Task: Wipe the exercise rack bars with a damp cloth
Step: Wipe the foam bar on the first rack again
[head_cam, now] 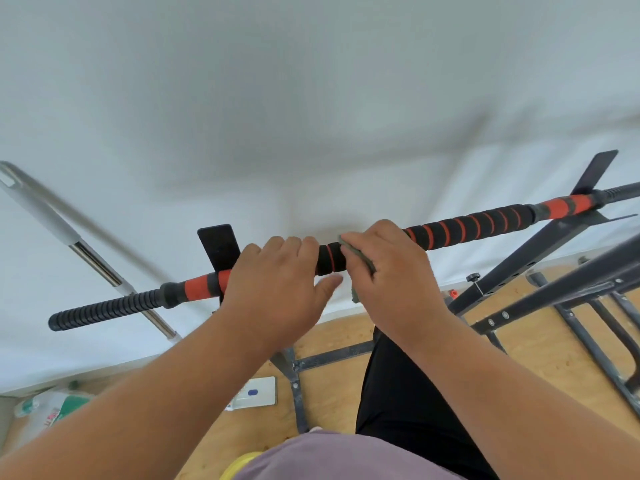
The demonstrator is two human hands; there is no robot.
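White wall behind; left hand (277, 289) around bar (464, 226), right hand (388, 271) seemingly pinching cloth (360, 258).

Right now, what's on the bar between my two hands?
In the head view, only a short bare stretch of black-and-orange foam grip lies between left hand and right hand, which holds the cloth.

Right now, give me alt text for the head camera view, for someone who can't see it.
Two hands work on a black-and-orange padded pull-up bar: the left hand holds the bar while the right hand presses a grey-green cloth around it. Below are the rack's black frame and a wooden floor.
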